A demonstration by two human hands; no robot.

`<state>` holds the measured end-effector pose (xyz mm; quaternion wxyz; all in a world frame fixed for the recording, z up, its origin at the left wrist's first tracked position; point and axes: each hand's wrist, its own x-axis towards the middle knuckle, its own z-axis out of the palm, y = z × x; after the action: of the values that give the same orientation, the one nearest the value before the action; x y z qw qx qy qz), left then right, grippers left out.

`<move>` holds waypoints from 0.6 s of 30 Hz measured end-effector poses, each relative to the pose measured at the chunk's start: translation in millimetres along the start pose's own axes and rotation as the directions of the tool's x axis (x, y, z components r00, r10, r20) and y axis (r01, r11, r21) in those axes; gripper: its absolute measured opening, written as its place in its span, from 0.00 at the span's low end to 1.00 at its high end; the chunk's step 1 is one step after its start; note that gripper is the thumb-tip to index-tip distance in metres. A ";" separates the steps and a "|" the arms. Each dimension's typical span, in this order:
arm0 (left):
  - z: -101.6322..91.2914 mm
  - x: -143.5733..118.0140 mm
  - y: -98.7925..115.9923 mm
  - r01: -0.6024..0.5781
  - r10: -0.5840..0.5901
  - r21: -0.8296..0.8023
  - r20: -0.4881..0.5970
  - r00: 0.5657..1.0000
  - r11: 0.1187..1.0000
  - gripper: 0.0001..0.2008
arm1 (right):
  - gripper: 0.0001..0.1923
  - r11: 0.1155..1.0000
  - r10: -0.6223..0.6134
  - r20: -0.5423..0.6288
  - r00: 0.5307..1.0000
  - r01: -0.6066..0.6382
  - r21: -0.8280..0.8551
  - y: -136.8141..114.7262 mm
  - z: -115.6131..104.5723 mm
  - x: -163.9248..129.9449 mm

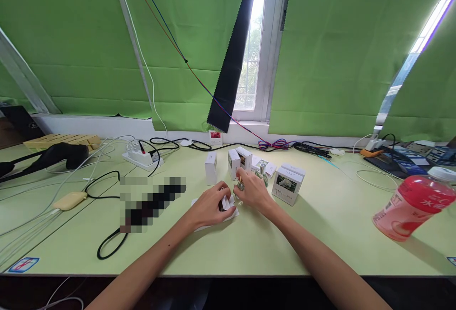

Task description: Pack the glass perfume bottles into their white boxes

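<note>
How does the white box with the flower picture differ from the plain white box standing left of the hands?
The flower box is wider and squatter; the plain box is narrow and tall. The flower box shows a dark flower picture on its front; the plain box's front looks blank. The flower box stands right of the right hand, the plain box beyond the left hand. Both are white, upright and closed.

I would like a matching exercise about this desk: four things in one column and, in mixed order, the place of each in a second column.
Things:
1. pink bottle
2. power strip
3. flower-print box
4. folded white paper

Places:
A. under the left hand
B. far right of the table
C. just right of the right hand
D. back left, among cables

Pairs: 1-B, 2-D, 3-C, 4-A
</note>
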<state>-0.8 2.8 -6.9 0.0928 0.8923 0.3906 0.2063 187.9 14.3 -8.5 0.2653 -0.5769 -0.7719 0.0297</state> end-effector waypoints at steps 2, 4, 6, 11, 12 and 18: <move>1.1 0.4 -0.4 -0.003 0.003 -0.007 -0.023 1.000 1.000 0.10 | 0.13 0.999 0.006 0.001 1.000 -0.006 0.043 2.1 -0.1 -3.9; 2.4 0.6 -1.6 0.000 0.000 -0.013 -0.039 0.999 1.000 0.10 | 0.17 0.996 0.003 -0.005 1.000 -0.003 0.092 5.4 0.3 -9.2; 3.3 0.8 -2.8 0.006 -0.007 -0.018 -0.050 0.999 1.000 0.10 | 0.22 0.991 -0.005 -0.019 1.000 0.008 0.136 9.2 1.2 -15.4; 2.9 2.1 -1.0 0.037 -0.038 -0.014 -0.064 0.997 0.999 0.10 | 0.30 0.984 -0.002 -0.060 0.998 0.012 0.177 14.3 4.4 -27.9; 2.5 2.5 0.2 0.042 -0.043 -0.016 -0.070 0.997 0.999 0.10 | 0.31 0.985 0.008 -0.063 0.998 0.003 0.171 13.8 5.2 -29.1; 3.6 3.0 2.6 0.058 -0.062 -0.038 -0.110 0.992 0.998 0.08 | 0.31 0.987 0.137 -0.093 0.986 -0.128 0.097 4.8 8.1 -30.2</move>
<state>4.3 3.2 -8.4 0.0923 0.8656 0.4181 0.2595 194.4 -9.3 -28.4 0.3266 -0.6151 -0.7156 0.0534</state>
